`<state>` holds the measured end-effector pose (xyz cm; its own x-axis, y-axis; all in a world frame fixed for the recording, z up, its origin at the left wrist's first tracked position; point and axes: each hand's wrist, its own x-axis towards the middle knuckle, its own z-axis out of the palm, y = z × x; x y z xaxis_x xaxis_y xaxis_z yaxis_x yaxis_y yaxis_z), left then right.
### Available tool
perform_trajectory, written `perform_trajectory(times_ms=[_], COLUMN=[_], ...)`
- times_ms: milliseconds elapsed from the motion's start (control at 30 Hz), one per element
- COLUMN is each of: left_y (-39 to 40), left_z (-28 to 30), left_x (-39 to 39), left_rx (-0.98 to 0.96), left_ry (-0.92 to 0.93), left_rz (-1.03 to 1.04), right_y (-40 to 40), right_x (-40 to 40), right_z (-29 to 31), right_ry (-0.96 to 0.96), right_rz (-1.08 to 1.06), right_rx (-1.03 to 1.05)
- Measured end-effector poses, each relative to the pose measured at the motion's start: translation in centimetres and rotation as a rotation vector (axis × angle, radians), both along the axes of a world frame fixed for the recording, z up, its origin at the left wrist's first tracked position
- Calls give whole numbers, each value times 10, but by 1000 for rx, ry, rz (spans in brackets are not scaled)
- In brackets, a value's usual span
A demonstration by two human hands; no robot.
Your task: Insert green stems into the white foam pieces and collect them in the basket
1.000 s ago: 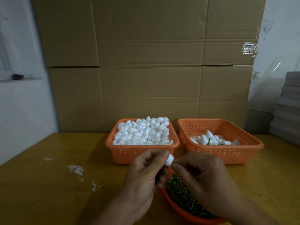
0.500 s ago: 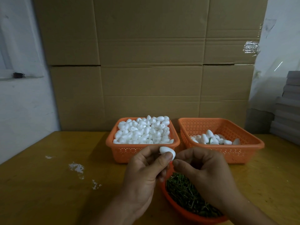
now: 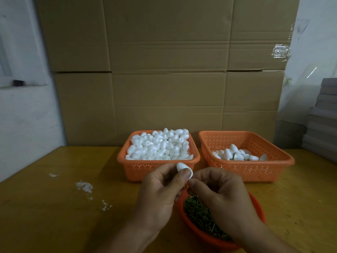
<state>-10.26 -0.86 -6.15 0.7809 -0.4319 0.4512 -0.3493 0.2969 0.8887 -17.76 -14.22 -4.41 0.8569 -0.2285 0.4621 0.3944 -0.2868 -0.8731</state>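
Left hand (image 3: 160, 190) has its grip pinched on a white foam piece (image 3: 184, 169), thumb and fingers curled round it, above the round orange bowl (image 3: 259, 212) of green stems (image 3: 198, 214). Right hand (image 3: 220, 196) meets it, fingertips curled tight; whatever they pinch is hidden. Behind on the bench (image 3: 54, 207): full basket (image 3: 156, 168), collecting basket (image 3: 255, 170) partly filled. No readable writing on the cardboard (image 3: 164, 70).

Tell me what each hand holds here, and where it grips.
The left hand pinches a white foam piece at its lower end between thumb and fingers. The right hand's fingertips are pinched together; a stem cannot be made out.
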Motion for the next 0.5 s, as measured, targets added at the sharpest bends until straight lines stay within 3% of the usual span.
perform_trajectory(times_ms=[200, 500], left_y=[3, 2], left_z=[1, 3], left_x=[-1, -6], left_rx=[143, 149], left_ry=[-244, -284], left_rz=[109, 117], right_y=[6, 8], right_x=[2, 5], right_z=[-5, -8], right_ry=[2, 34], right_rz=[4, 89], right_rx=[51, 244])
